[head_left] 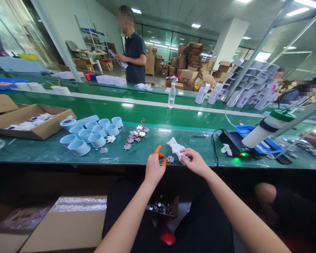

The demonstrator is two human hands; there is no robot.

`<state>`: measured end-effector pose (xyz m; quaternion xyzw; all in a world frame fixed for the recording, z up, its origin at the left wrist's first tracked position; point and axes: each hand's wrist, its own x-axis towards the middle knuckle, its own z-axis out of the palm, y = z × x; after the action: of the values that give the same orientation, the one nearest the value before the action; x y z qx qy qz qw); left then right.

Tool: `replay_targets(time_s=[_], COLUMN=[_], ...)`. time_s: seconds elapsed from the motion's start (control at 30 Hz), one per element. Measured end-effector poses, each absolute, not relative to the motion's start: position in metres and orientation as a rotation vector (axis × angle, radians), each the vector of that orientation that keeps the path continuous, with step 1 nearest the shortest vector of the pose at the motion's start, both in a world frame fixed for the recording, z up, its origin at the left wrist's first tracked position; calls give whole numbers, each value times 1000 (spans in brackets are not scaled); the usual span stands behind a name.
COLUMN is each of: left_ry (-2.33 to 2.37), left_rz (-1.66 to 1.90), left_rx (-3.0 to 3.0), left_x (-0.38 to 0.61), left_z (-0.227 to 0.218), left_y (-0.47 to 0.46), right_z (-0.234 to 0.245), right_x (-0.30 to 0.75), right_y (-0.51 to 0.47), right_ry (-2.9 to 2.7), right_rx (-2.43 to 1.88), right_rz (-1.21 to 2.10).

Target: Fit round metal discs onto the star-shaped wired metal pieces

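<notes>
My left hand (155, 169) hangs over the front edge of the green bench (116, 154), with orange covers or handles at its fingertips (158, 151). I cannot tell if it holds a tool. My right hand (195, 162) pinches a white cloth (176, 148) on the bench. Between my hands lies a spiked metal disc (170, 159). Further left is a heap of similar discs with thin red wire (136, 135). Several pale blue plastic cups (91, 133) stand beyond it.
A cardboard box of white pieces (28, 121) sits at the left. Below the bench, a box of small metal parts (160, 207) rests on my lap. A black device (233, 142), a blue tray (263, 140) and a co-worker's hand (313, 140) are to the right.
</notes>
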<state>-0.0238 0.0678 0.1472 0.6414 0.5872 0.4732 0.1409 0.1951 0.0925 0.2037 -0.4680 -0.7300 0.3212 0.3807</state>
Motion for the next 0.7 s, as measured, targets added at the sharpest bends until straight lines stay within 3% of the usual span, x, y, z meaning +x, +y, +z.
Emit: replay_targets(time_s=[0.17,0.4,0.7], left_ry=[1753,1768,1860], left_rz=[1332,1306,1212], left_rx=[1841,1860,1813], left_x=[-25,-25,-25], left_z=[147,149,155], left_y=[68,66,65], right_z=[207,195,190], right_x=[186,173,151], right_y=[79,92,93], right_ry=[-2085,-1613,-1746], right_rx=[-1075,-1152,-1256], right_rz=[969,1428,1167])
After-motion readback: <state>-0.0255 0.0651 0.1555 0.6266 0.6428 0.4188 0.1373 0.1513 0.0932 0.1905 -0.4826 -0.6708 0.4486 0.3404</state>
